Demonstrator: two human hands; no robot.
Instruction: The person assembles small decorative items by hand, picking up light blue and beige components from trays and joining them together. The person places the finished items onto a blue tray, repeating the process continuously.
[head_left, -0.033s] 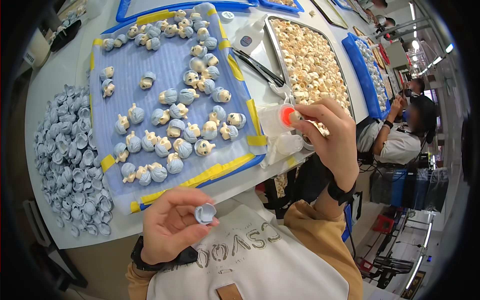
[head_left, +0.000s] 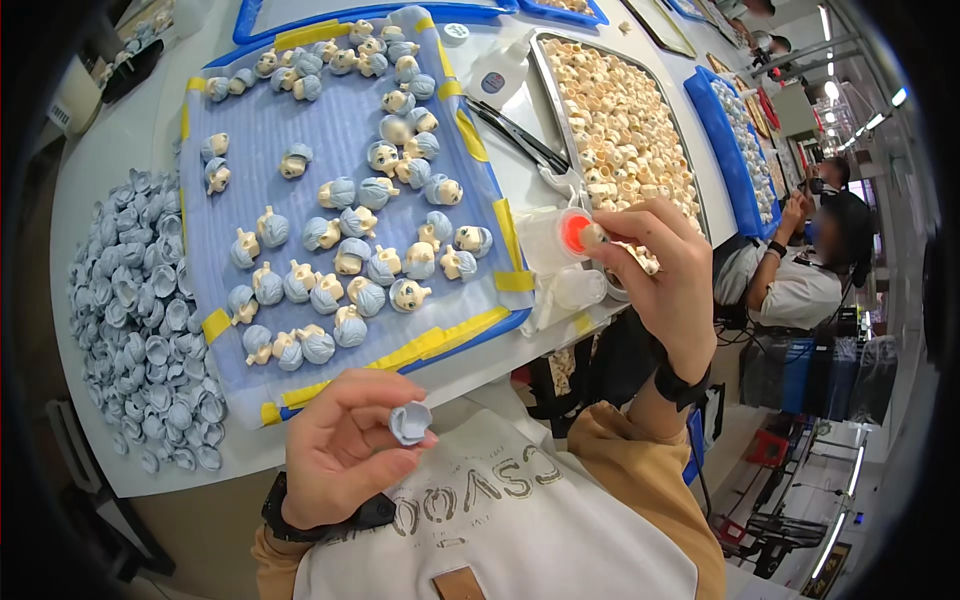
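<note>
Between the thumb and fingers of my left hand (head_left: 345, 450) is a hollow blue-grey doll hair piece (head_left: 409, 424), its open side facing up. My right hand (head_left: 665, 275) pinches a small beige doll face piece (head_left: 595, 237), mostly covered by the fingertips. That piece is right beside the orange-red mouth of a translucent plastic pot (head_left: 540, 238); whether they touch I cannot tell. Ahead of my left hand, a blue tray (head_left: 260, 190) lined with film and yellow tape carries many assembled doll heads (head_left: 408, 295) with blue-grey hair.
Loose hair pieces (head_left: 145, 320) are heaped left of the tray. A metal tray (head_left: 540, 70) full of beige face pieces lies at the right, near a white bottle (head_left: 497, 75) and black tweezers (head_left: 520, 135). Another blue tray (head_left: 715, 110) stands farther right, where a person (head_left: 800, 270) sits.
</note>
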